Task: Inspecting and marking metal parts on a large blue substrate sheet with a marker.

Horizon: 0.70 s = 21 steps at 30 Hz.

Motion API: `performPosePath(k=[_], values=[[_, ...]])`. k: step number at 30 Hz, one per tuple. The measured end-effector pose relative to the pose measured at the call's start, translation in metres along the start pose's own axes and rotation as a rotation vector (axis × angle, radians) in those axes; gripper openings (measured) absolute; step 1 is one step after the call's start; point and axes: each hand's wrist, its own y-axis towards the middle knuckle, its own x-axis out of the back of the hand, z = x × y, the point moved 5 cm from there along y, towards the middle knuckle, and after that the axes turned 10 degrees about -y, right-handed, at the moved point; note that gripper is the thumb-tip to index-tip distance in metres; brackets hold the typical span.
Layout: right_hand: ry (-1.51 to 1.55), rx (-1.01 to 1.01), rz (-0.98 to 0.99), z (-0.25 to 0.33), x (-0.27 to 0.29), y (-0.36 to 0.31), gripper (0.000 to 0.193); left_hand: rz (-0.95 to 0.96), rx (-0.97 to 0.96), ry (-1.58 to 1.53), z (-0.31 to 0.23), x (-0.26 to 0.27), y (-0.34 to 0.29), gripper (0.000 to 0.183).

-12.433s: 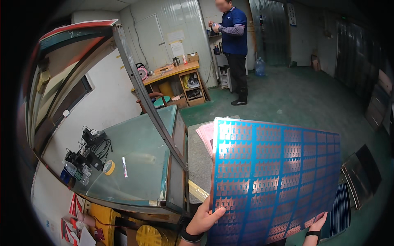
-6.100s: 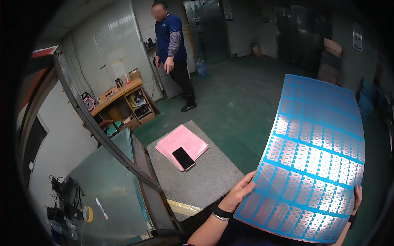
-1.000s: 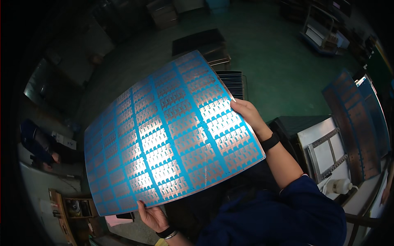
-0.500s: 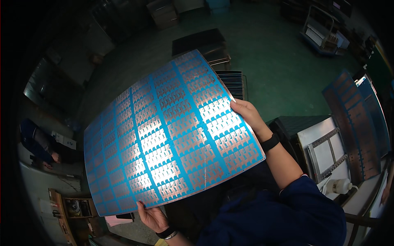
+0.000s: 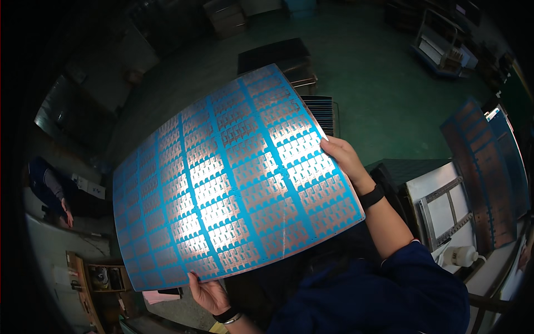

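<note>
A large thin circuit board panel [image 5: 245,183], copper coloured with a blue pattern in repeated blocks, is held up tilted before me. My left hand [image 5: 208,295] pinches its near lower edge, thumb on the upper face. On the right-hand edge, my right hand [image 5: 347,161] grips the panel with the thumb on top and the other fingers mostly hidden beneath. Bright light glares off the middle of the sheet. Its underside is out of sight.
Behind the panel stands a rack of upright sheets [image 5: 320,114]. At right are another tilted panel [image 5: 484,178], a metal frame [image 5: 445,211] and a white bottle [image 5: 460,255]. A co-worker's sleeve [image 5: 47,181] shows at far left; a trolley [image 5: 439,47] stands at back right.
The panel and my right hand have shifted slightly to the right, and the glare has moved over its surface. The co-worker's hand at left has moved. Both my hands keep their hold.
</note>
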Motion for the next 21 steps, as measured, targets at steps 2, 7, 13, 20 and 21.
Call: performPosePath(k=[2, 7, 13, 20, 21], values=[[-0.006, 0.008, -0.01, 0.001, -0.001, 0.001, 0.035, 0.021, 0.009, 0.001, -0.001, 0.0, 0.001, 0.033], [-0.013, 0.025, 0.034, 0.001, -0.001, -0.001, 0.036, 0.02, 0.005, 0.003, -0.006, 0.001, 0.0, 0.037], [-0.076, 0.114, -0.072, 0.022, 0.041, -0.015, 0.038, -0.028, -0.193, 0.017, -0.059, 0.013, 0.001, 0.028], [-0.252, 0.126, -0.154, 0.041, 0.096, -0.043, 0.042, 0.018, -0.266, 0.106, -0.099, 0.018, -0.014, 0.022], [-0.256, 0.096, -0.162, 0.041, 0.103, -0.044, 0.042, 0.008, -0.273, 0.108, -0.093, 0.015, -0.015, 0.022]])
